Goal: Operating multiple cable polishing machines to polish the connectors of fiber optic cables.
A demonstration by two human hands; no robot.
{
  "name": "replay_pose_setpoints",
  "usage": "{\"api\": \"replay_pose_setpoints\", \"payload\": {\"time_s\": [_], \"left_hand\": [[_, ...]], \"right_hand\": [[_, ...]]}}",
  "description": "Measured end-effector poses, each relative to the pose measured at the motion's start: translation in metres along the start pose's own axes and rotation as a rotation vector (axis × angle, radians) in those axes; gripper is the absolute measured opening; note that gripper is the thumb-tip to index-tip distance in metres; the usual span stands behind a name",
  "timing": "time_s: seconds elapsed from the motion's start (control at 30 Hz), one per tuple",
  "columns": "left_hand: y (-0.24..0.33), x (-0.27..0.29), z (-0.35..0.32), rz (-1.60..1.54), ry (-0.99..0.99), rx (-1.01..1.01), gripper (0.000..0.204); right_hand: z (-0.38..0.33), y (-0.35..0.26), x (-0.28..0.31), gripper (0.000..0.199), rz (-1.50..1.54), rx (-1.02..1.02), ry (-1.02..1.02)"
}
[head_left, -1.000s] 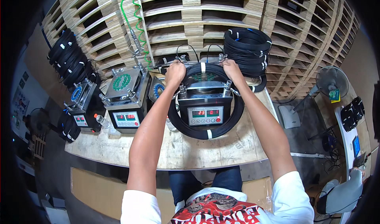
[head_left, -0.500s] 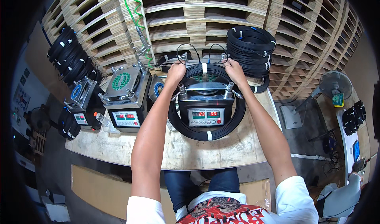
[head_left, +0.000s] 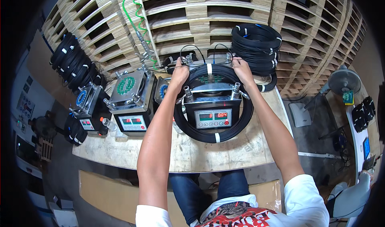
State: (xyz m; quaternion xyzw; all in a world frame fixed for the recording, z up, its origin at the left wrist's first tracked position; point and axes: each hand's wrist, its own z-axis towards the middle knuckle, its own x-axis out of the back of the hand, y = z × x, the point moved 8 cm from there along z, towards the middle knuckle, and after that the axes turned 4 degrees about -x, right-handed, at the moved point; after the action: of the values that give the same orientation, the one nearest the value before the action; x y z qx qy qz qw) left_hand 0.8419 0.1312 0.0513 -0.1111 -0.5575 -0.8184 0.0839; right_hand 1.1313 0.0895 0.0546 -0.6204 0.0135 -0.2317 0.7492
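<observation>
A black coil of cable (head_left: 244,118) with white ties lies ringed around a small grey machine (head_left: 212,116) with a red and green digital display on the wooden bench. My left hand (head_left: 179,73) grips the coil's far left part, next to a metal post. My right hand (head_left: 240,67) grips the coil's far right part, beside the other rear post. Thin black cable ends loop up behind the machine.
A stack of finished black coils (head_left: 256,46) stands right of the machine. Two similar machines (head_left: 130,102) (head_left: 86,106) sit to the left, with more coils (head_left: 74,64) beyond. A green spiral hose (head_left: 134,14) hangs above. Wooden pallets (head_left: 208,18) wall the back. The bench edge (head_left: 180,165) is near me.
Both hands stay at the far side of the coil; they have shifted only slightly along it. The view has moved a little.
</observation>
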Motion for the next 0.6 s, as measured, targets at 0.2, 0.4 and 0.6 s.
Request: {"api": "replay_pose_setpoints", "payload": {"time_s": [0.2, 0.4, 0.6], "left_hand": [[0.0, 0.015, -0.009, 0.292, 0.08, 0.244, 0.069], [0.001, 0.015, 0.001, 0.659, -0.021, 0.238, 0.062], [-0.008, 0.016, 0.01, 0.388, -0.022, 0.086, 0.053]], "right_hand": [[-0.016, -0.019, -0.002, 0.045, -0.194, -0.016, -0.035], [-0.017, -0.013, -0.009, 0.041, 0.038, 0.061, -0.2], [-0.014, -0.005, -0.017, 0.041, 0.158, -0.013, -0.141]]}}
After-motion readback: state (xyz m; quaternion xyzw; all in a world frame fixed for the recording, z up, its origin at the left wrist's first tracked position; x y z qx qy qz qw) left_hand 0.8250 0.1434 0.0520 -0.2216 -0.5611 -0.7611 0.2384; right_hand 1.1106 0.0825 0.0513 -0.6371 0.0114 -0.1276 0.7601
